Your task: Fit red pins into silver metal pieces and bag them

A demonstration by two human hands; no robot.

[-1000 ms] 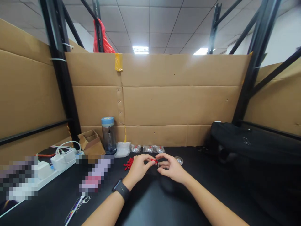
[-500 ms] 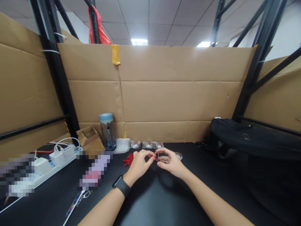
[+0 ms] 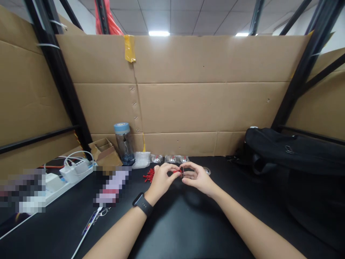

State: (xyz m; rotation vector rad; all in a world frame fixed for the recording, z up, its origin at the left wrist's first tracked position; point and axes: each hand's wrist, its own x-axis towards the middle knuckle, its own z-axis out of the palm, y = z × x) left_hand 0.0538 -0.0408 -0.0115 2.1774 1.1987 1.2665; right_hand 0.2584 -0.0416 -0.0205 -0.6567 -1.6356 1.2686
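The left hand (image 3: 165,176) pinches a red piece (image 3: 176,171), probably soft. The right hand (image 3: 197,177) pinches a disc (image 3: 183,172), likely light and stiff, best held by its rim.

Place reads as an indoor workshop: black rack posts (image 3: 61,79) frame cardboard walls (image 3: 183,108) around a black worktop (image 3: 175,230); tiled ceiling (image 3: 185,22) overhead.
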